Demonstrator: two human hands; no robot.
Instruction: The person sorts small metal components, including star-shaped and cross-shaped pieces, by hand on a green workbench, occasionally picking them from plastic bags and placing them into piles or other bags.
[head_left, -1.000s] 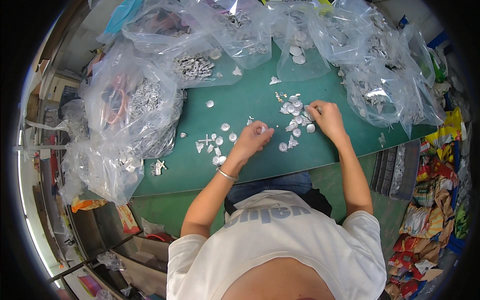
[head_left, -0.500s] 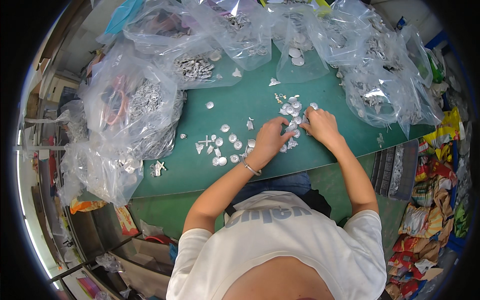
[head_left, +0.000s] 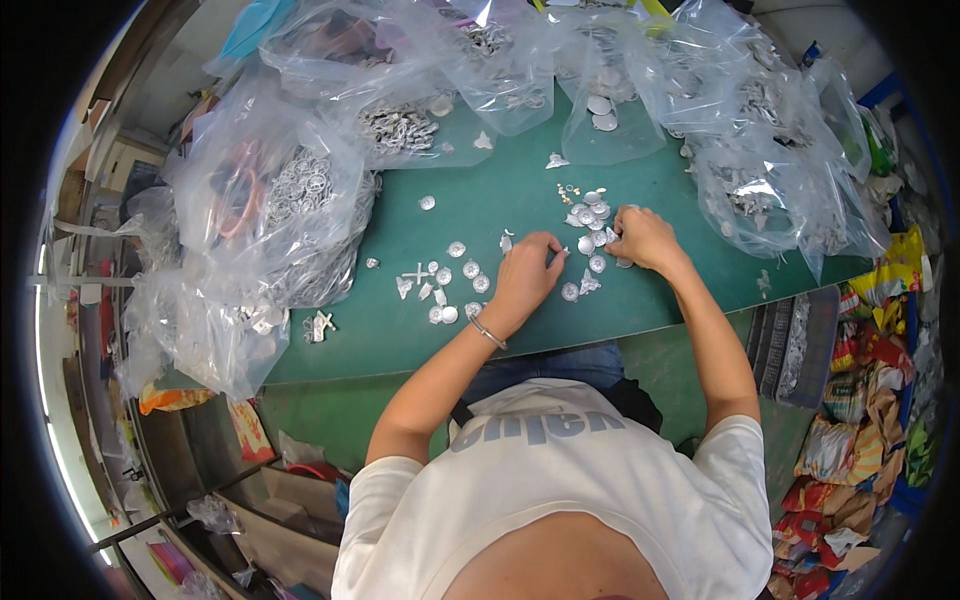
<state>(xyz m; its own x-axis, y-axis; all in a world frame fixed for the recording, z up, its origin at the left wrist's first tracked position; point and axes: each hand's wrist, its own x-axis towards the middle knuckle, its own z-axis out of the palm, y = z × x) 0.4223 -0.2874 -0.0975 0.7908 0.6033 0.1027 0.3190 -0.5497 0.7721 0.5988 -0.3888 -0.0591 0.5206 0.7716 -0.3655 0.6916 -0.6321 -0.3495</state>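
Small round silver-coloured pieces (head_left: 587, 215) lie in a loose pile on the green table, just beyond my hands. My left hand (head_left: 530, 272) is closed in a pinch left of the pile; what sits between its fingertips is too small to make out. At the pile's right edge, my right hand (head_left: 645, 240) has its fingertips pressed together on a small silver-coloured piece, partly hidden by the fingers. A single round piece (head_left: 570, 292) and an irregular piece (head_left: 589, 281) lie between the hands, nearer to me. More round pieces (head_left: 471, 269) are spread left of my left hand.
Clear plastic bags of metal parts (head_left: 300, 190) line the left side and far edge of the green table (head_left: 660, 300), with another bag (head_left: 750, 195) at the right. Tiny gold-coloured bits (head_left: 568, 190) lie beyond the pile. A grey crate (head_left: 795, 340) stands below the right edge.
My left hand has drawn left, away from the pile, and its fingers have closed together. My right hand stays by the pile, its fingertips now pinched. Fewer pieces lie between the hands.
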